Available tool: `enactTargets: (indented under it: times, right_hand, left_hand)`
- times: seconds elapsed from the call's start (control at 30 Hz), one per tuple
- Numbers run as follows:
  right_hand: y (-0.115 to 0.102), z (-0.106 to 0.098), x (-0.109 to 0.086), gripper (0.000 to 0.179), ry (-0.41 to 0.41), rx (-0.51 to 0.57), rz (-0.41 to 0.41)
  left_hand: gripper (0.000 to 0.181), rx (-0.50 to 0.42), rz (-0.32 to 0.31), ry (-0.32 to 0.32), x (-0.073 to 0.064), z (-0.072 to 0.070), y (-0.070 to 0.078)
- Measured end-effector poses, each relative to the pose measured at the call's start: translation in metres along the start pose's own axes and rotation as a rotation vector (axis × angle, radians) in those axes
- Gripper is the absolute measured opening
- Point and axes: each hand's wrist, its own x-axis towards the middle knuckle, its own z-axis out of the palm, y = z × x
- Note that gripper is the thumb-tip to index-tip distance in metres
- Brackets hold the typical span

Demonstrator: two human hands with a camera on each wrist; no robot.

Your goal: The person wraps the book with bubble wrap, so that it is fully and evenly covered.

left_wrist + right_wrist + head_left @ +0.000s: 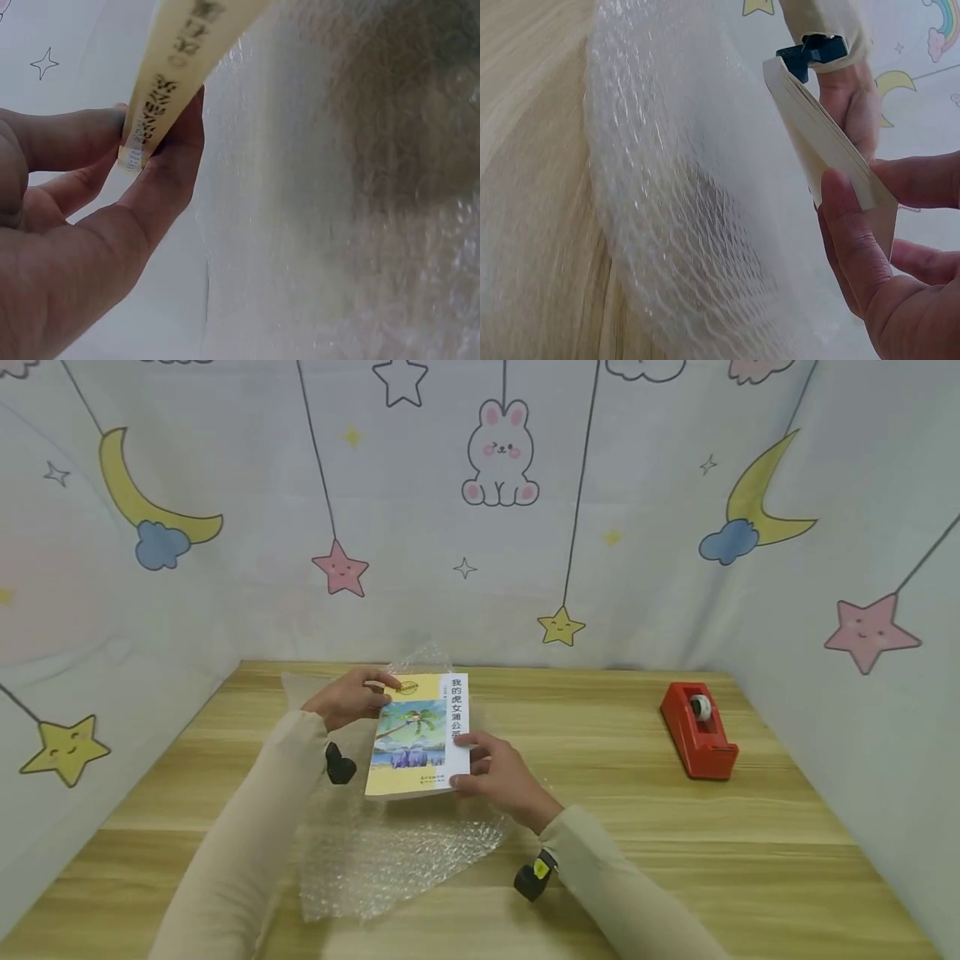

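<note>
A paperback book (411, 735) with a palm-tree picture on its cover is held up between both hands, over a sheet of clear bubble wrap (390, 868). At the upper left of the book, my left hand (348, 697) pinches its edge; the left wrist view shows the printed spine (161, 90) between thumb and fingers. My right hand (502, 777) grips the lower right side, its thumb and fingers across the page edges (825, 139) in the right wrist view. Beneath the book the bubble wrap lies spread, partly hidden by book and arms.
A red tape dispenser (699, 731) with a roll of tape stands at the right of the wooden table (600, 727). Behind the table hangs a pale curtain (637, 527) printed with stars, moons and a rabbit. Dark wrist cameras (534, 877) sit below the wrists.
</note>
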Motion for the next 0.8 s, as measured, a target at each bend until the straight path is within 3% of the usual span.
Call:
enactTargets:
  times: [0.17,0.4,0.6,0.8]
  right_hand:
    - [-0.002,0.007,0.005,0.06,0.011,0.012,-0.012]
    - [0.003,0.012,0.007,0.062,0.03,-0.003,-0.009]
    - [0.005,0.022,0.008,0.058,-0.013,0.059,-0.001]
    - [0.005,0.028,0.009,0.056,0.014,0.091,0.0]
  left_hand:
    - [0.035,0.015,0.006,0.005,-0.002,-0.005,-0.004]
    - [0.048,0.034,-0.025,-0.004,-0.007,-0.009,-0.004]
    - [0.054,0.025,-0.055,0.008,-0.011,-0.01,-0.008]
    - [0.052,0.024,-0.061,0.029,-0.013,-0.009,-0.01]
